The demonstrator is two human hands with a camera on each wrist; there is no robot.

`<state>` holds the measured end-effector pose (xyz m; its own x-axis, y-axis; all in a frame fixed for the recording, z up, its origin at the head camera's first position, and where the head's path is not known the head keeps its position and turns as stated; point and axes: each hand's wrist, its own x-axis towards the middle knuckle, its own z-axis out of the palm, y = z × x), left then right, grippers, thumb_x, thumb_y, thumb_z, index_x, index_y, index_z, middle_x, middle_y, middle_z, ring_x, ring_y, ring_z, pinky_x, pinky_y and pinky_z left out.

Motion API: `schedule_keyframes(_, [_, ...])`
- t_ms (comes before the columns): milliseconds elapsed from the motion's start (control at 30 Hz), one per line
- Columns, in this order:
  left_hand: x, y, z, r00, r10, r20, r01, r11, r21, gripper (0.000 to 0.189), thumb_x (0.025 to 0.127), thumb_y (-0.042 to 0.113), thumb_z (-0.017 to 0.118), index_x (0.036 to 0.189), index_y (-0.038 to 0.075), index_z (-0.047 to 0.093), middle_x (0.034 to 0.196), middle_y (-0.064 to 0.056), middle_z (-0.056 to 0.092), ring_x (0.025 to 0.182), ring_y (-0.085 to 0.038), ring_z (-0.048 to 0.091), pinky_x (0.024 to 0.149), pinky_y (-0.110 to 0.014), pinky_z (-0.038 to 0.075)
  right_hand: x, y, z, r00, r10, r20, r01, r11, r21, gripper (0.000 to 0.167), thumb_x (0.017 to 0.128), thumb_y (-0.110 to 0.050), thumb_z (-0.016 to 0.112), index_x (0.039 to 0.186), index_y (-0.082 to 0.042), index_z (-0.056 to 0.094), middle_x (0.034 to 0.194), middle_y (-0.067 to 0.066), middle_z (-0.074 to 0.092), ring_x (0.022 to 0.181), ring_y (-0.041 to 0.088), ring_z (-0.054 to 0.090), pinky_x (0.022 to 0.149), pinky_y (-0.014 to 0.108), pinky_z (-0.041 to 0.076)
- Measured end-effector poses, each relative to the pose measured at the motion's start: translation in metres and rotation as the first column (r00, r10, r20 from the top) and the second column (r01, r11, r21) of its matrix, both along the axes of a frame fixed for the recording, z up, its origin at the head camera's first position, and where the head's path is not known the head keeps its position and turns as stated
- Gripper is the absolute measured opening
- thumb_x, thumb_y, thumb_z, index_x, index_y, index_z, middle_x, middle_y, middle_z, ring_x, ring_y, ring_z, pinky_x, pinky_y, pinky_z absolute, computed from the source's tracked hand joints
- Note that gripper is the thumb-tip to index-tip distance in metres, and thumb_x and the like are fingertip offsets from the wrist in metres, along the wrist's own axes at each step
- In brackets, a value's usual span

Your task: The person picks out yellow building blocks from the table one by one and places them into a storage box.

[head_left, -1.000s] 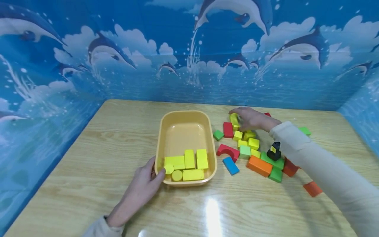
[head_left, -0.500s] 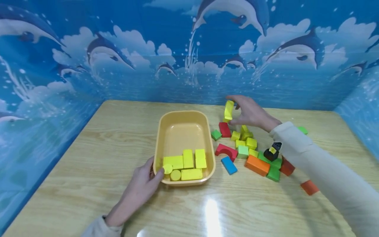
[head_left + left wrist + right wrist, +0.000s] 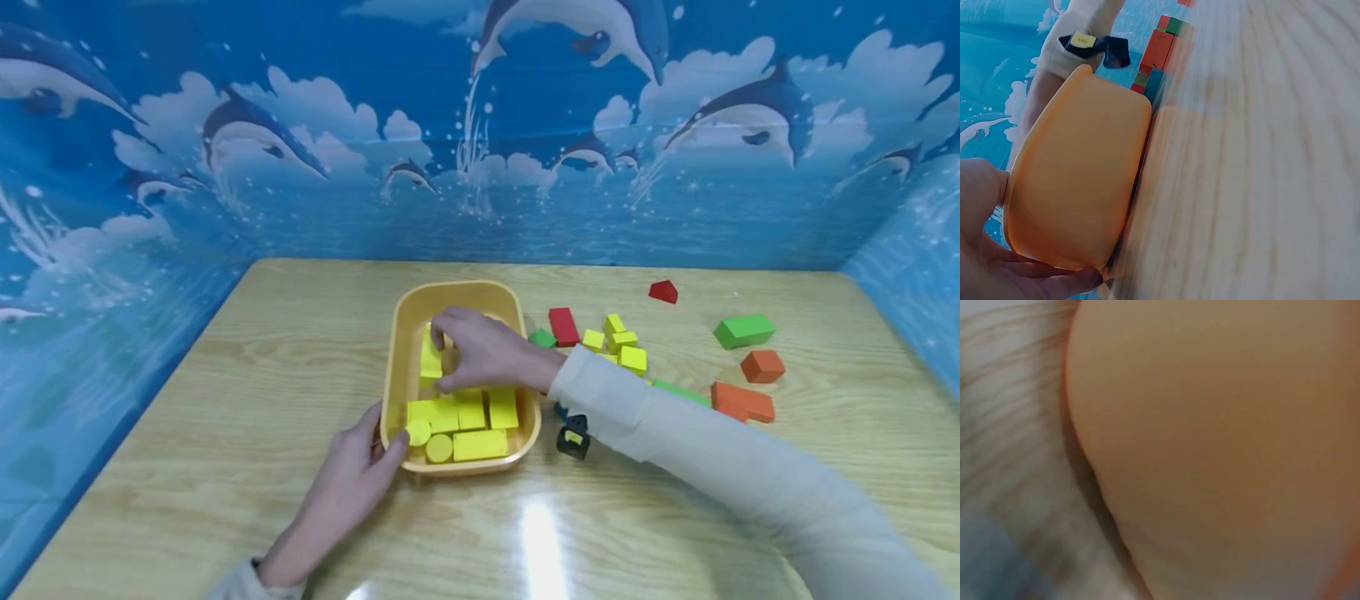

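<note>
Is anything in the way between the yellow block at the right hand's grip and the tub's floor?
Nothing visible: the yellow block at the right hand is within the walls of the tub, and the other yellow blocks lie nearer the person. What is directly beneath it is hidden.

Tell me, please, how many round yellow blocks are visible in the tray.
2: a round block nearest the left hand, another round block just right of it; the right hand may hide more.

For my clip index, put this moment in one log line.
left hand: holds tray; right hand: pinches yellow block inside tray; loose blocks: right of tray
</note>
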<state>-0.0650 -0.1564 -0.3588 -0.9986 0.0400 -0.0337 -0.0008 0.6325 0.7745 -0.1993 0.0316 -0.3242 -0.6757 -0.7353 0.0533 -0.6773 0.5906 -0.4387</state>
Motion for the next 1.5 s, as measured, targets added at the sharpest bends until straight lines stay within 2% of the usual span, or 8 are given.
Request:
schedule_keyframes(100, [0.001, 0.000, -0.001, 1.000, -0.003, -0.011, 0.003, 1.000, 0.007, 0.050, 0.093, 0.013, 0.059, 0.139, -0.001, 0.046, 0.061, 0.000, 0.048, 0.050, -0.008, 0.041, 0.043, -0.024, 0.038, -0.001, -0.012, -0.011, 1.000, 0.024, 0.015, -0.025, 0.999, 0.048, 0.038, 0.076, -0.033, 0.081, 0.099, -0.013, 0.059, 0.104, 0.002, 0.054, 0.081, 0.014, 0.051, 0.063, 0.025, 0.046])
schedule_keyframes(233, [0.002, 0.001, -0.001, 1.000, -0.005, -0.019, 0.005, 1.000, 0.013, 0.046, 0.093, 0.012, 0.059, 0.136, 0.001, 0.050, 0.059, 0.000, 0.048, 0.049, -0.008, 0.041, 0.042, -0.025, 0.038, -0.002, -0.017, -0.022, 0.998, 0.056, 0.024, -0.058, 0.996, 0.073, 0.034, 0.084, -0.041, 0.073, 0.103, -0.013, 0.064, 0.123, 0.008, 0.053, 0.095, 0.017, 0.053, 0.076, 0.028, 0.048])
schedule_keyframes(500, [0.001, 0.002, 0.000, 0.999, -0.005, -0.050, 0.006, 1.000, 0.024, 0.048, 0.094, 0.012, 0.058, 0.138, -0.002, 0.048, 0.086, -0.008, 0.068, 0.067, -0.009, 0.056, 0.056, -0.024, 0.049, -0.002, -0.016, -0.027, 0.995, 0.102, -0.001, -0.101, 0.992, 0.077, 0.037, 0.094, -0.048, 0.056, 0.110, -0.016, 0.067, 0.135, 0.011, 0.049, 0.112, 0.022, 0.052, 0.094, 0.035, 0.045])
schedule_keyframes(600, [0.000, 0.002, 0.000, 0.997, -0.003, -0.071, 0.004, 1.000, 0.021, 0.046, 0.093, 0.011, 0.059, 0.136, -0.003, 0.049, 0.101, -0.012, 0.069, 0.078, -0.010, 0.061, 0.065, -0.024, 0.052, -0.002, -0.017, -0.028, 0.993, 0.116, -0.022, -0.114, 0.990, 0.084, 0.035, 0.096, -0.045, 0.054, 0.110, -0.016, 0.067, 0.135, 0.012, 0.050, 0.113, 0.023, 0.052, 0.095, 0.035, 0.045])
schedule_keyframes(933, [0.000, 0.002, -0.002, 0.998, 0.000, -0.055, 0.002, 0.999, 0.035, 0.045, 0.093, 0.012, 0.058, 0.135, -0.003, 0.050, 0.097, -0.012, 0.069, 0.072, -0.010, 0.059, 0.058, -0.024, 0.050, -0.003, -0.016, -0.030, 0.969, 0.185, -0.165, -0.168, 0.980, 0.110, 0.024, 0.100, -0.021, 0.052, 0.116, -0.014, 0.068, 0.129, 0.014, 0.054, 0.110, 0.027, 0.055, 0.096, 0.037, 0.044])
schedule_keyframes(1133, [0.001, 0.001, -0.001, 1.000, -0.001, -0.015, 0.002, 0.999, 0.048, 0.048, 0.095, 0.015, 0.057, 0.139, -0.002, 0.046, 0.094, -0.011, 0.068, 0.064, -0.011, 0.055, 0.049, -0.026, 0.046, -0.002, -0.016, -0.030, 0.964, 0.190, -0.184, -0.174, 0.980, 0.098, 0.026, 0.098, -0.009, 0.051, 0.117, -0.013, 0.068, 0.129, 0.015, 0.054, 0.108, 0.026, 0.056, 0.095, 0.036, 0.046])
schedule_keyframes(1367, [0.000, 0.001, -0.002, 0.998, 0.000, -0.060, 0.003, 0.999, 0.038, 0.045, 0.094, 0.012, 0.058, 0.135, -0.003, 0.050, 0.103, -0.014, 0.069, 0.079, -0.011, 0.062, 0.065, -0.024, 0.052, -0.002, -0.016, -0.031, 0.967, 0.180, -0.180, -0.168, 0.983, 0.078, 0.026, 0.097, -0.007, 0.052, 0.115, -0.012, 0.070, 0.129, 0.016, 0.054, 0.109, 0.027, 0.056, 0.095, 0.036, 0.046])
schedule_keyframes(1500, [0.000, 0.001, -0.002, 0.999, 0.002, -0.039, -0.001, 0.999, 0.042, 0.046, 0.094, 0.013, 0.057, 0.137, -0.003, 0.048, 0.103, -0.014, 0.068, 0.075, -0.011, 0.060, 0.061, -0.024, 0.051, -0.003, -0.017, -0.029, 0.958, 0.160, -0.238, -0.158, 0.987, 0.029, 0.027, 0.095, -0.004, 0.052, 0.111, -0.012, 0.071, 0.132, 0.017, 0.053, 0.113, 0.028, 0.055, 0.098, 0.037, 0.045])
